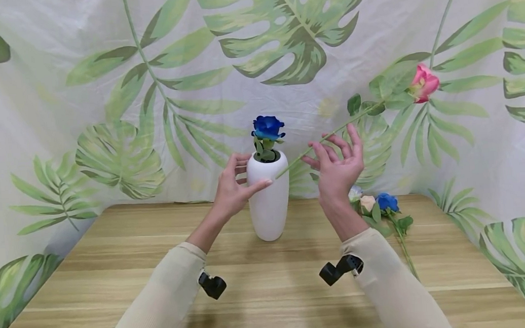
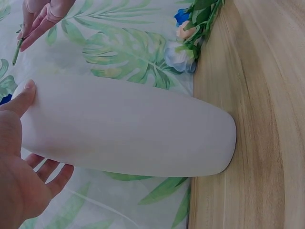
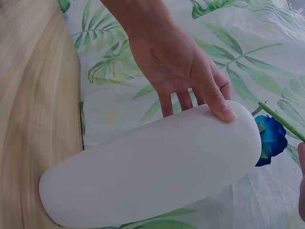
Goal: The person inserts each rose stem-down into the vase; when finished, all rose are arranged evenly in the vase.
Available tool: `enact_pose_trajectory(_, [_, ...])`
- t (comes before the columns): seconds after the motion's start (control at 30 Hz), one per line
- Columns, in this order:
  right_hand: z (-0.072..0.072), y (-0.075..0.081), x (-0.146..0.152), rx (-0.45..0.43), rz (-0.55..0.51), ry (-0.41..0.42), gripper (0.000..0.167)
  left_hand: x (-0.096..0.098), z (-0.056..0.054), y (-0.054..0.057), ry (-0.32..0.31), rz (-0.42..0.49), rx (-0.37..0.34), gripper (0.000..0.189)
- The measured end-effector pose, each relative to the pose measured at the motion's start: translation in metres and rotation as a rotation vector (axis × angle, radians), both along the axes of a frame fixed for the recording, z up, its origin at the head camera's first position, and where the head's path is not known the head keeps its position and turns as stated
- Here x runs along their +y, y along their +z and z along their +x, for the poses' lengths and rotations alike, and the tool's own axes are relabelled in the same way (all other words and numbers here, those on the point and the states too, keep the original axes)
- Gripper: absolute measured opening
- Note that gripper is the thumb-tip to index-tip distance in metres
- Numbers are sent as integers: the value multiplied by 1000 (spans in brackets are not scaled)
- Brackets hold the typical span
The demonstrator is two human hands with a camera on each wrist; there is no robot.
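Observation:
A white vase (image 1: pixel 269 204) stands upright on the table, with a blue rose (image 1: pixel 267 128) in its mouth. My left hand (image 1: pixel 231 190) grips the vase near its top, thumb on the front and fingers round the far side, as the left wrist view also shows. Between the thumb and fingers of my right hand (image 1: pixel 342 172) is the thin stem of a pink rose (image 1: pixel 424 83), held slanting. The bloom points up and right. The cut stem end (image 3: pixel 263 106) is beside the vase's rim in the right wrist view, near the blue rose (image 3: pixel 272 138).
On the right of the wooden table (image 1: pixel 169 272) lie more flowers: another blue rose (image 1: pixel 387 202), a peach rose (image 1: pixel 368 203) and a pale bluish-white flower (image 2: pixel 180 58). A leaf-printed cloth (image 1: pixel 181 47) hangs behind the table.

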State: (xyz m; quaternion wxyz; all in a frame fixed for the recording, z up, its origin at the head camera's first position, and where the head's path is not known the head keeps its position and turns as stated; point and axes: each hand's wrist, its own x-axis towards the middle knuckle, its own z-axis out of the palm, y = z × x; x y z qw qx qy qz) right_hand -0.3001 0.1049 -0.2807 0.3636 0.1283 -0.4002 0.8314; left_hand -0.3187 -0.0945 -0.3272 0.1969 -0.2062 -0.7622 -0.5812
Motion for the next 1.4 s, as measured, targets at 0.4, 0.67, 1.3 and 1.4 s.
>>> enact_pose_trajectory(0.4, [-7,4,-7,22,-31,-58,74,0,-1,0,-6,-4,-1,63])
enact_pose_trajectory(0.67, [-11,9,-12,35,-59,-69,76,0,0,1,-2,-4,-5,64])
enact_pose_trajectory(1.3, [-25,6,-24,84,-6,-132,76,0,-1,0,2,-12,-2,63])
enact_pose_trajectory(1.4, [-26,3,-28,75,31,-130,76,0,0,0,2,-8,-1,62])
